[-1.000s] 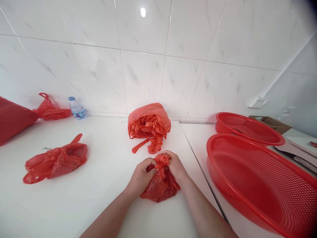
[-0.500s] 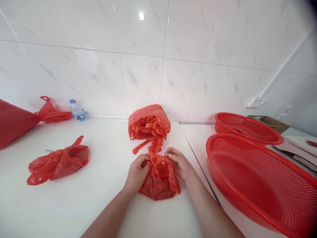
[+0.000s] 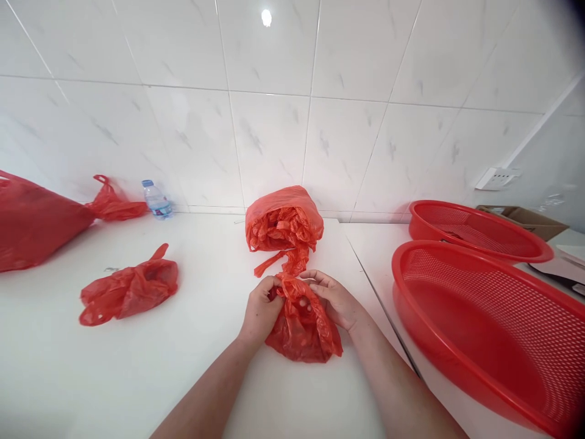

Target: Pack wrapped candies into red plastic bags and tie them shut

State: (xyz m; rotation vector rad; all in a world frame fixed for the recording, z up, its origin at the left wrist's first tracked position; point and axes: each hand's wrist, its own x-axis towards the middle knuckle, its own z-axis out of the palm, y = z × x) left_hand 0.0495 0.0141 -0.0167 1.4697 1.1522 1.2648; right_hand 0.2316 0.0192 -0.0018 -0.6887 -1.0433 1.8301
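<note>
Red plastic bag (image 3: 304, 332): translucent, crumpled, gathered at top; located on white table (image 3: 205, 378), between hands. Left hand (image 3: 264, 309): fingers pinching bag's gathered top. Right hand (image 3: 332, 299): fingers partly curled at bag's side, grip indeterminate.

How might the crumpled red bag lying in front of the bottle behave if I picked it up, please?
The crumpled red bag would probably sag and fold, since its film looks thin and creased. It is likely light, showing no clear bulge of contents. It seems unlikely to roll, lying low on the table.
</note>
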